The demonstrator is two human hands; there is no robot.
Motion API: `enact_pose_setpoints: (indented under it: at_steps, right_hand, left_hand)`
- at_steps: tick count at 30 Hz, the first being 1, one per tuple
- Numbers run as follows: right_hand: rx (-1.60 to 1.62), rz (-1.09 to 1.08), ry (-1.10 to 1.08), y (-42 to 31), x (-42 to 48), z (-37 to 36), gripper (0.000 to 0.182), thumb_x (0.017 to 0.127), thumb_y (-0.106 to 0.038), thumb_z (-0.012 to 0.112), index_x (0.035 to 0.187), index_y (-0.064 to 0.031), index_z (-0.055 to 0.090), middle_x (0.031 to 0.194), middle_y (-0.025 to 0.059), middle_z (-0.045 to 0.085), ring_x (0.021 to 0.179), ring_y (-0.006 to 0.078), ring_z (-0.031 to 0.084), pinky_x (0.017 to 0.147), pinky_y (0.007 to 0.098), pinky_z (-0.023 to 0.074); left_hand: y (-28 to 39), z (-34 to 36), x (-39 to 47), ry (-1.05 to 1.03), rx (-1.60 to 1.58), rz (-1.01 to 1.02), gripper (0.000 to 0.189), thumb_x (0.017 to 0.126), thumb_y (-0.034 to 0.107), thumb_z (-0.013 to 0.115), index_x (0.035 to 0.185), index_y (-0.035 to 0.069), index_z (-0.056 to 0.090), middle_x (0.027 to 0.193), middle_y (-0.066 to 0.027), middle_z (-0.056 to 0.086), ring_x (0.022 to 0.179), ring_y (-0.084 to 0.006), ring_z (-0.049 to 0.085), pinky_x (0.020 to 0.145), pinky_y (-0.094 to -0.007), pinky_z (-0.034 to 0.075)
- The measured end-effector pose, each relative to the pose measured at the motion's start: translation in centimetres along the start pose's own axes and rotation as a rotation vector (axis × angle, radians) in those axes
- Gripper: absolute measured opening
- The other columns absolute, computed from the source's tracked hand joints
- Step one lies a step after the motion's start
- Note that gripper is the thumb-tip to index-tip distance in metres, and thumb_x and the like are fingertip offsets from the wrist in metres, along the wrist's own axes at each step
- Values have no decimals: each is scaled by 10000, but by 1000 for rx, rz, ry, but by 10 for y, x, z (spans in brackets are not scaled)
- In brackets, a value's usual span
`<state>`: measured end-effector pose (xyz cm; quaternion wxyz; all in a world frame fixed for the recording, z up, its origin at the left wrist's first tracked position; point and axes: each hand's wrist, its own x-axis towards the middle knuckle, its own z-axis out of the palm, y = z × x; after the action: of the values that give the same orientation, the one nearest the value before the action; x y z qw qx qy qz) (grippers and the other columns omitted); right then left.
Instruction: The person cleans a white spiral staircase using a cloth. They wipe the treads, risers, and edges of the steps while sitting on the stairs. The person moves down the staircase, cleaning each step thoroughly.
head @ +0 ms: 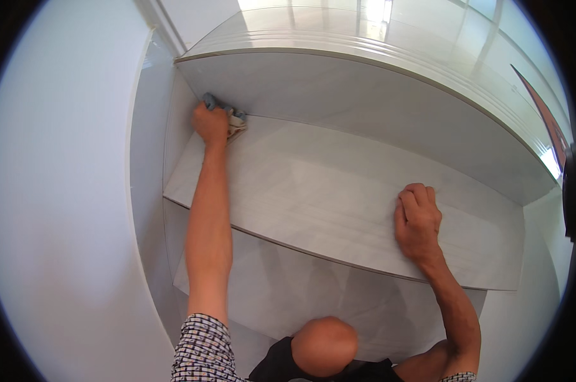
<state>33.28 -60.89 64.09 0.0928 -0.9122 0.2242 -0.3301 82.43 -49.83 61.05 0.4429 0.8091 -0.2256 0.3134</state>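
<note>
A cloth (pixel 237 125), cream with a print and bluish-grey parts, is bunched in my left hand (pixel 211 122). That hand presses it into the back left corner of a pale marbled stair tread (pixel 312 176), where the tread meets the riser (pixel 326 90) and the side wall. My right hand (pixel 419 220) rests on the right part of the same tread, its fingers curled under. Nothing shows in it, though the palm side is hidden.
Above the riser lies a glossy tiled landing (pixel 326 31) with a projecting edge. A white wall (pixel 68 167) stands on the left. Below the tread's front edge are another riser (pixel 335 286) and my bare knee (pixel 325 344). A dark object (pixel 572 196) stands at the far right.
</note>
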Motion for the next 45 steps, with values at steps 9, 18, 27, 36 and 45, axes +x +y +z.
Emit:
enact_pose_setpoints:
  at_steps: [9,18,27,36,45]
  right_hand:
    - [-21,-3,45,28,-3,30,119,779,78,674,864,11,624,994,138,598,896,342,564,737,442,495]
    - [2,-86,99,33,-3,34,110,772,79,660,833,10,599,969,143,575,883,343,547,713,458,482]
    - [9,-107,114,35,-3,40,108,768,74,661,831,7,604,956,137,565,884,332,539,718,439,478]
    - [46,-109,101,30,-2,41,115,773,47,672,818,-23,592,937,116,568,871,313,540,725,426,477]
    - [36,-172,29,42,-1,40,179,703,53,674,815,-38,567,891,132,539,833,287,534,667,413,470]
  left_hand:
    - [38,15,-40,-503,-74,131,174,813,136,685,922,-1,690,862,-285,686,845,-469,685,744,-522,524]
    - [77,-40,-94,-526,-284,34,245,927,194,722,1062,-10,736,834,-153,742,746,-229,697,735,-378,536]
    - [82,-51,-108,-427,-299,-48,220,936,185,713,1017,-19,721,804,-189,701,724,-302,676,704,-404,520]
    - [86,-52,-110,-369,-252,117,241,958,225,716,1020,-8,709,808,-172,703,745,-298,692,694,-379,514]
    - [90,-52,-109,-341,-82,191,238,973,199,716,1096,-4,705,866,-195,719,760,-313,693,715,-385,529]
